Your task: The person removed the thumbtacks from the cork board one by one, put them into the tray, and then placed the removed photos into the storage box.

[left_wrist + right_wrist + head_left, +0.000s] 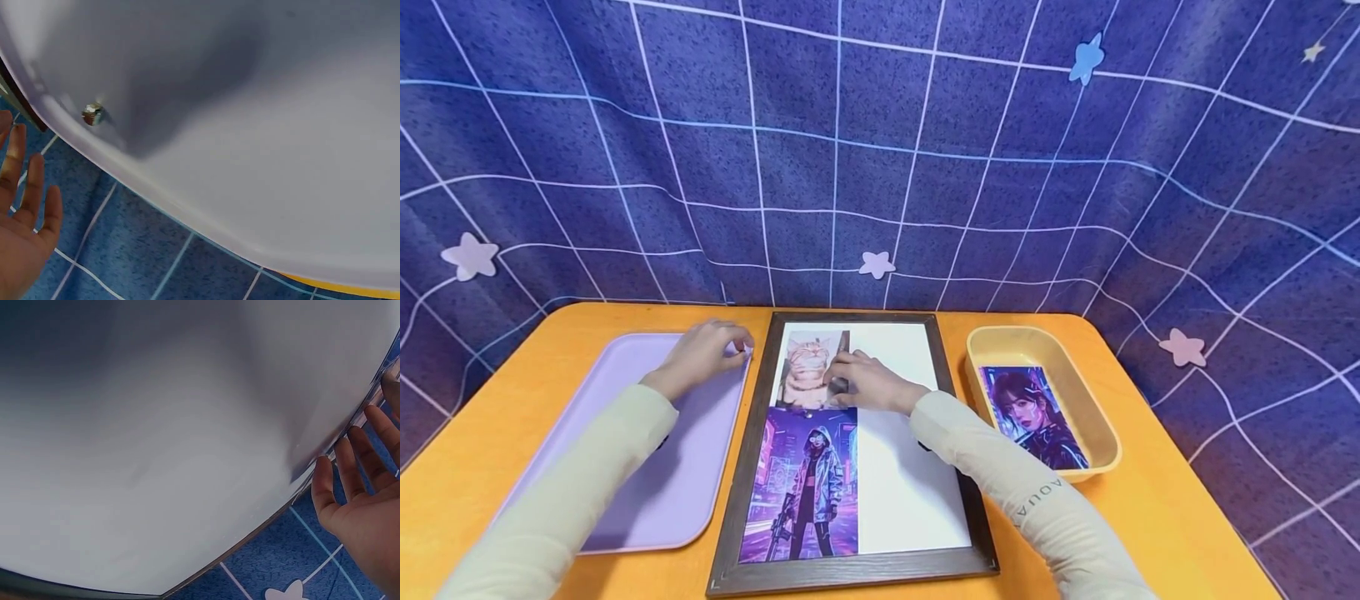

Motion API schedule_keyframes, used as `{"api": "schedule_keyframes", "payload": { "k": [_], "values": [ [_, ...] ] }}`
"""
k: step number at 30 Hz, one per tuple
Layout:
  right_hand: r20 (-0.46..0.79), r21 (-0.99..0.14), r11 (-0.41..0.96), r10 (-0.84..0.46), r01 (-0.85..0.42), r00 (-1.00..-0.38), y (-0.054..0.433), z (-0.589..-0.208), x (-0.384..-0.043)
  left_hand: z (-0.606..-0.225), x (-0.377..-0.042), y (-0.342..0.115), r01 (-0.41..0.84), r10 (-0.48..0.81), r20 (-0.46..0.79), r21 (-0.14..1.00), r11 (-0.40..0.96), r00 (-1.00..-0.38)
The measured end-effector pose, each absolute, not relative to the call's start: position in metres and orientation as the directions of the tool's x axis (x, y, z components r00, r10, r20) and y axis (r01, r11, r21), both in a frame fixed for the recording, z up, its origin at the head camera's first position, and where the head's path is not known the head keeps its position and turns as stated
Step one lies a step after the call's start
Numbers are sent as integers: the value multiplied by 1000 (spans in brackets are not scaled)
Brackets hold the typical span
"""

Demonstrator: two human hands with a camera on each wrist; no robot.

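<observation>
My left hand [703,354] is over the far right corner of a lilac tray [662,492], its thumb and index finger close together at the rim. Whether something small sits between them is hard to see. Inside the tray lies a small shiny metallic piece [92,114]. My right hand [874,382] rests its fingertips on the right side of a cat picture [808,367]. That picture lies at the upper left of a dark-framed white board [910,475]. Below it is a purple picture of a hooded figure [812,492]; a small shiny round piece [808,413] sits where both pictures meet.
To the right of the board stands a yellow bin [1101,433] with a portrait picture [1030,417] in it. Everything stands on an orange table [1180,517]. A blue gridded curtain [880,150] hangs behind the table and along its sides.
</observation>
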State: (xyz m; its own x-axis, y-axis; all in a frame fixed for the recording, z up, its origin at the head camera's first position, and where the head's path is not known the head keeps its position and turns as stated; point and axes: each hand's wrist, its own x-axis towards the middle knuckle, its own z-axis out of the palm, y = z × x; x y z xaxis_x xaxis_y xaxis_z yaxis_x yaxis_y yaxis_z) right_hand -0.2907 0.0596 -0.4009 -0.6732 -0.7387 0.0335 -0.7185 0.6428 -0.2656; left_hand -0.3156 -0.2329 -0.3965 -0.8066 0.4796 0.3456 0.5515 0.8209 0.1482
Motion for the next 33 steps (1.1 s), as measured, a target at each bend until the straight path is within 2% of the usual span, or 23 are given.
{"api": "schedule_keyframes", "payload": {
  "k": [16, 24, 33],
  "values": [
    [40, -252, 641, -742, -725, -669, 60, -401, -293, -409, -312, -254, 523, 446, 356, 156, 838, -821],
    [47, -253, 634, -746, -730, -664, 59, -403, -293, -414, -309, -258, 557, 458, 408, 167, 813, -790],
    [49, -251, 640, -741, -727, -669, 60, -400, -291, -421, -311, -261, 486, 399, 349, 210, 849, -848]
  ]
}}
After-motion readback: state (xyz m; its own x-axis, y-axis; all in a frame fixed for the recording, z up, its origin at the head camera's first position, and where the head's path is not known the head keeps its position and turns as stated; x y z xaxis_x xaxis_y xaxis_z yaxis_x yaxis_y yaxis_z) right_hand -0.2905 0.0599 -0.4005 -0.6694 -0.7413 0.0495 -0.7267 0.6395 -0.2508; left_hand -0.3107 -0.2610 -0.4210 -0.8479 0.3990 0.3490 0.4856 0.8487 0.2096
